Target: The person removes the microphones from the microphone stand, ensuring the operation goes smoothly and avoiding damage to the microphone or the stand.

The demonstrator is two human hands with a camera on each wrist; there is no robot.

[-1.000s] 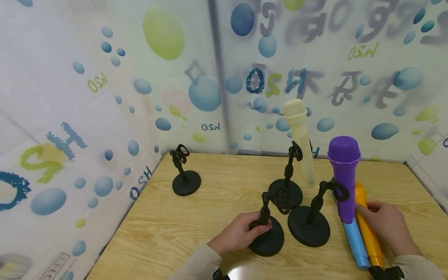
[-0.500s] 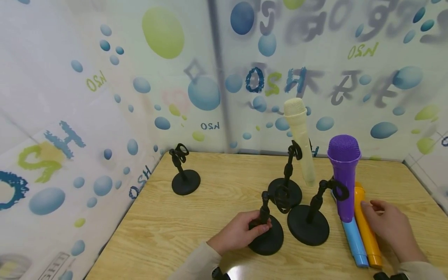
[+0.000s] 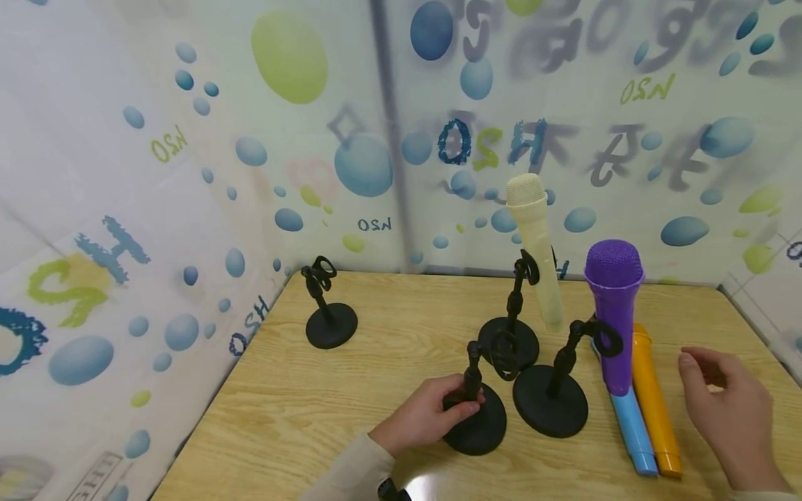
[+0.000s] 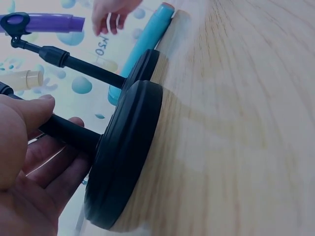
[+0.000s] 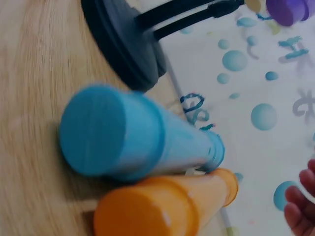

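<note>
My left hand (image 3: 432,412) grips the post of a black microphone stand (image 3: 481,424) with an unfilled clip; in the left wrist view thumb and fingers wrap the post just above the round base (image 4: 125,157). My right hand (image 3: 729,410) hovers to the right of the orange microphone (image 3: 654,410), fingers loosely bent and holding nothing. Alongside the orange one lies a blue microphone (image 3: 634,431), its upper part hidden behind a purple microphone (image 3: 617,313). That purple one sits in the clip of a second stand (image 3: 551,402). A cream microphone (image 3: 537,257) leans in the clip of another stand behind.
Another black stand (image 3: 332,325) with an unfilled clip is at the back left of the wooden table (image 3: 282,417). Printed fabric walls (image 3: 351,229) rise behind and to the left of the table.
My right hand has let go of the orange microphone and drawn away to the right. The left hand stays on its stand. The orange and blue microphones lie about where they were.
</note>
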